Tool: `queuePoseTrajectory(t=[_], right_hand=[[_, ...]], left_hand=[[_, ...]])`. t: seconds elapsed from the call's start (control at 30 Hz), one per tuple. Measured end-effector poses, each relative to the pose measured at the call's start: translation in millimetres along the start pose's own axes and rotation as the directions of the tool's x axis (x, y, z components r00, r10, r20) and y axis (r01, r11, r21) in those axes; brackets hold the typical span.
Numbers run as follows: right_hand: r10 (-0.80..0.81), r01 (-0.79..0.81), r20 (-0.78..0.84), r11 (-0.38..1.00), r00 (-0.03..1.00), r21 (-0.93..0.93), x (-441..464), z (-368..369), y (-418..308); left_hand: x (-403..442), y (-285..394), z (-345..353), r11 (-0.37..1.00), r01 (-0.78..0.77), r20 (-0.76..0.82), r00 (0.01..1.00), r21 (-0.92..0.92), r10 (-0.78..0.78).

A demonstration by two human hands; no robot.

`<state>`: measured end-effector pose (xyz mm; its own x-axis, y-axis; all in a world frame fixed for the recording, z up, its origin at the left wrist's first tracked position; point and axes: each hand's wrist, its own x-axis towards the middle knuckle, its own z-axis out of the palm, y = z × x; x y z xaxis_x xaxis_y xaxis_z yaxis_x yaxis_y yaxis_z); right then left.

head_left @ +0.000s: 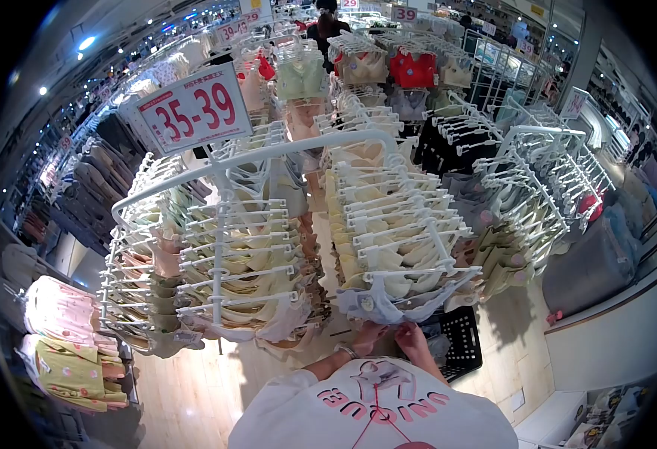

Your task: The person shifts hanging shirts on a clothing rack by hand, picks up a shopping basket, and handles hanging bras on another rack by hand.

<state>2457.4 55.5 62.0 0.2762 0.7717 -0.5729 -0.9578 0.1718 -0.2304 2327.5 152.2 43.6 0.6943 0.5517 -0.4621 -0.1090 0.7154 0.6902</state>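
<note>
A pale lavender-blue bra point(373, 301) hangs from a white hanger at the near end of the right row on the rack. At its lower edge, my left hand point(369, 338), with a bracelet at the wrist, has its fingers closed on the fabric. Just to the right, my right hand point(410, 339) pinches the same lower edge, its fingertips partly hidden. Behind the bra, cream and pale yellow bras point(395, 254) hang close together on white hangers.
A white rail point(291, 147) carries a "35-39" price sign point(196, 108). A black perforated basket point(461, 340) is beside my right hand. Pink pyjamas point(59, 310) hang at left. More racks and a person point(327, 30) are farther back. A white counter point(605, 329) stands at right.
</note>
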Motion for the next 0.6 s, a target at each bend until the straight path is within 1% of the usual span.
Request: queuePoseTrajectory(t=[0.03,0.13,0.2,0.27,0.37,0.47,0.6], right_hand=[[0.006,-0.006,0.006,1.000,1.000,-0.015,1.4,-1.6,0.5],[0.002,-0.002,0.001,0.999,1.000,-0.033,0.4,1.9,0.6],[-0.007,0.008,0.016,0.999,1.000,-0.048,0.4,3.7,2.4],[-0.018,0.022,0.057,0.997,0.998,-0.072,2.2,0.8,4.9],[0.003,0.002,0.083,0.998,0.997,-0.066,-1.1,3.5,3.6],[0.020,-0.007,0.140,0.996,0.990,-0.092,-3.1,5.9,1.4],[0.035,-0.032,0.144,0.999,0.989,-0.024,-4.2,5.6,-0.8]], left_hand=[[0.4,-1.1,0.7,1.000,0.008,-0.017,1.000,-0.018,-0.009],[1.3,-1.2,4.6,1.000,0.022,-0.045,0.999,0.005,-0.021],[-0.7,1.0,8.7,0.998,0.052,0.006,0.999,-0.036,-0.052],[-12.3,14.7,24.0,0.981,0.120,0.126,0.987,-0.152,-0.101],[-14.4,22.0,31.9,0.979,0.160,0.089,0.985,-0.129,-0.149],[-12.7,19.8,31.3,0.983,0.110,0.144,0.986,-0.150,-0.089],[-3.6,10.6,24.6,0.984,0.119,0.118,0.988,-0.136,-0.103]])
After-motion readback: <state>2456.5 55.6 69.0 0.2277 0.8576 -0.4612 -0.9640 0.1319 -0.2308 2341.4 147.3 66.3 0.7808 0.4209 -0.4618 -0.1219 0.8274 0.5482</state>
